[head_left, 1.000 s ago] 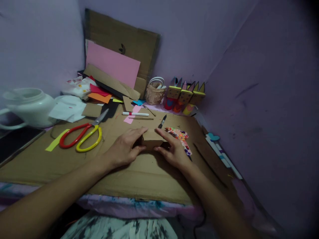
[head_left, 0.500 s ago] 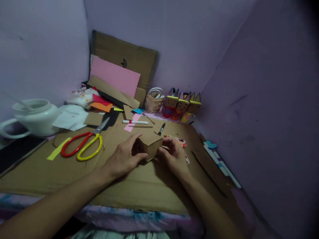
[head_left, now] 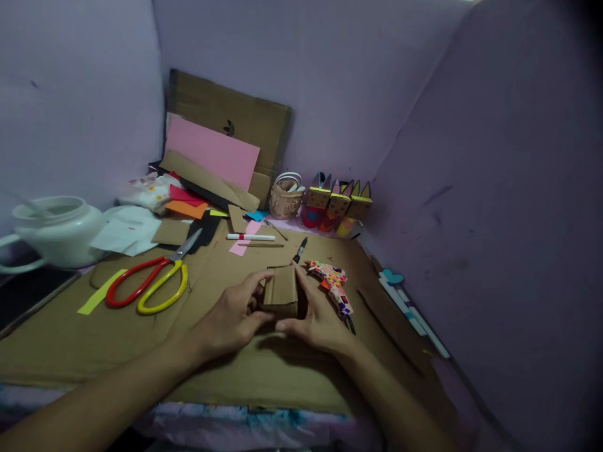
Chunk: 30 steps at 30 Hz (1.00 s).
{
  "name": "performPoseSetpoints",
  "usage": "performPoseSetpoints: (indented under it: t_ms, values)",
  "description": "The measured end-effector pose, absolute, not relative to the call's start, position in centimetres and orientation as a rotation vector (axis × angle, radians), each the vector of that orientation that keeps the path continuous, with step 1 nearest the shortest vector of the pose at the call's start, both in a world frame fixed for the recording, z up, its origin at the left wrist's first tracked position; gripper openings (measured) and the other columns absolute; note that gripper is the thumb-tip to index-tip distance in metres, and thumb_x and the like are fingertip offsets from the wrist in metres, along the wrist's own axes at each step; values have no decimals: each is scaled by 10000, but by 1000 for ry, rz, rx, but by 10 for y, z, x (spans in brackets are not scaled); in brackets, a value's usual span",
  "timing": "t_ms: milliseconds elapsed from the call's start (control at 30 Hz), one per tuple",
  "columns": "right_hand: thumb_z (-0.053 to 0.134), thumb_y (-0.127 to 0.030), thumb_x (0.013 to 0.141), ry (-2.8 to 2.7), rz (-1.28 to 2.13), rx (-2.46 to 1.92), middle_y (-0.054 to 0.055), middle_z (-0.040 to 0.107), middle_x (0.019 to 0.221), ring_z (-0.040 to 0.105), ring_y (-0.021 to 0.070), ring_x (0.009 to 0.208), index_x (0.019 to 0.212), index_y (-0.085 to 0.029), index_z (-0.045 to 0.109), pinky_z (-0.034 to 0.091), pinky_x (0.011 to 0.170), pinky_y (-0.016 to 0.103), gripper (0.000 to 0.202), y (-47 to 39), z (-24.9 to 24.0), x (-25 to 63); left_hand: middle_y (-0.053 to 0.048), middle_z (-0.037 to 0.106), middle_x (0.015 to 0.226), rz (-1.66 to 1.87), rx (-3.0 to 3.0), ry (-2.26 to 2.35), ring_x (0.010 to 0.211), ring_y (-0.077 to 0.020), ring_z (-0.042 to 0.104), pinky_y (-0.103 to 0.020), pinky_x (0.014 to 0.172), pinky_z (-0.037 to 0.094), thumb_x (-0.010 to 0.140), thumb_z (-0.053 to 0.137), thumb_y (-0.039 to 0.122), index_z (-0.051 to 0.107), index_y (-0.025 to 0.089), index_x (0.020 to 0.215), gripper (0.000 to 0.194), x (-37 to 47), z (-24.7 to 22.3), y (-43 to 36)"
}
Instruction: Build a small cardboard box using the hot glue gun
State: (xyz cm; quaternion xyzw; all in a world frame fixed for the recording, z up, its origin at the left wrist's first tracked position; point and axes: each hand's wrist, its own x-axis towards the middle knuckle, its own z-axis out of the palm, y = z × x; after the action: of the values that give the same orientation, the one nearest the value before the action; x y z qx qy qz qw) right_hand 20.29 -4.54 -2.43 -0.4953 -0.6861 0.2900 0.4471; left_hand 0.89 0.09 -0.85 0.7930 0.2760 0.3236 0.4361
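Observation:
A small folded cardboard box (head_left: 281, 286) is held between my two hands, a little above the cardboard sheet (head_left: 211, 376) that covers the table. My left hand (head_left: 238, 307) grips its left side, with the thumb low at the front. On the right side, my right hand (head_left: 318, 311) has its fingers along the box and its thumb near the bottom front edge. Just right of that hand lies a glue gun (head_left: 332, 282) with a colourful floral pattern. Behind the box is a small black-tipped tool or pen (head_left: 300, 250).
Scissors (head_left: 160, 282) with red and yellow handles lie left, beside a yellow paper strip (head_left: 101, 292). A white pot (head_left: 61, 232) and a dark phone-like slab (head_left: 32, 289) are far left. Behind are a marker (head_left: 251, 237), a small basket (head_left: 286, 198), decorated holders (head_left: 339, 204) and pink paper (head_left: 211, 150).
The box has been turned, so a flat face with a folded edge now shows. My right hand has shifted lower and left around it, uncovering more of the glue gun.

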Motion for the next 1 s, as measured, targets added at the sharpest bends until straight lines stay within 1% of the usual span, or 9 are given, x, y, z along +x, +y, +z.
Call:
performPoseSetpoints:
  t_ms: [133, 233, 400, 567, 700, 767, 833, 900, 1000]
  values:
    - [775, -330, 643, -1777, 252, -1330, 154, 509, 1328, 467, 327, 1231, 1407, -189, 362, 369, 1036, 483, 880, -47, -20, 199, -46, 615, 1080, 732, 1926, 671, 871, -161, 621, -266, 737, 512, 757, 555, 112, 388, 222, 1304, 582, 8, -8, 1]
    - [730, -235, 648, -1870, -9, -1332, 163, 520, 1270, 479, 313, 1164, 1397, -158, 364, 394, 1003, 473, 837, -51, -15, 198, -69, 594, 1077, 762, 1886, 732, 869, -178, 598, -269, 682, 503, 763, 563, 174, 427, 192, 1266, 522, 5, -4, 3]
    - [684, -227, 627, -1975, -216, -1344, 163, 546, 1187, 490, 327, 1075, 1396, -134, 347, 386, 985, 526, 845, -53, -10, 192, -13, 574, 815, 765, 1955, 783, 713, -156, 565, -269, 637, 462, 773, 616, 372, 539, 161, 909, 262, 4, 1, 4]
    - [682, -222, 628, -2033, -322, -1338, 147, 576, 1152, 497, 329, 1032, 1339, -144, 428, 342, 1014, 541, 758, -53, -10, 185, 18, 501, 734, 848, 2055, 767, 657, -127, 489, -246, 593, 397, 794, 577, 321, 489, 178, 715, 185, 6, 1, 4]
    - [695, -216, 619, -1941, -130, -1325, 132, 596, 1157, 523, 324, 1039, 1288, -176, 477, 409, 948, 499, 704, -52, -9, 187, 11, 498, 721, 860, 2035, 698, 676, -134, 491, -258, 617, 391, 858, 496, 329, 495, 176, 690, 227, 2, 3, 3]
    - [719, -240, 617, -1748, 130, -1323, 117, 591, 1192, 532, 315, 1089, 1268, -193, 481, 415, 959, 473, 695, -51, -8, 189, 1, 516, 776, 886, 1941, 724, 647, -123, 487, -251, 584, 391, 881, 467, 374, 534, 174, 800, 226, -1, 3, 3]
    - [746, -288, 613, -1505, 437, -1280, 101, 580, 1232, 526, 302, 1145, 1264, -201, 468, 411, 986, 443, 713, -51, -7, 191, -17, 525, 873, 960, 1845, 758, 646, -118, 493, -244, 571, 410, 850, 517, 418, 537, 180, 972, 269, -4, 3, 4]
    - [769, -333, 600, -1337, 720, -1189, 85, 584, 1239, 536, 288, 1155, 1266, -209, 449, 434, 975, 408, 749, -50, -6, 192, -41, 520, 976, 995, 1818, 746, 679, -125, 516, -260, 613, 453, 773, 621, 432, 492, 194, 1145, 460, -4, 2, 5]
    - [802, -364, 584, -1273, 1037, -1064, 65, 609, 1203, 573, 270, 1115, 1264, -229, 441, 479, 925, 372, 782, -51, -6, 190, -77, 540, 1076, 896, 1865, 719, 783, -175, 581, -318, 722, 501, 673, 739, 352, 392, 205, 1308, 738, 0, 0, 5]
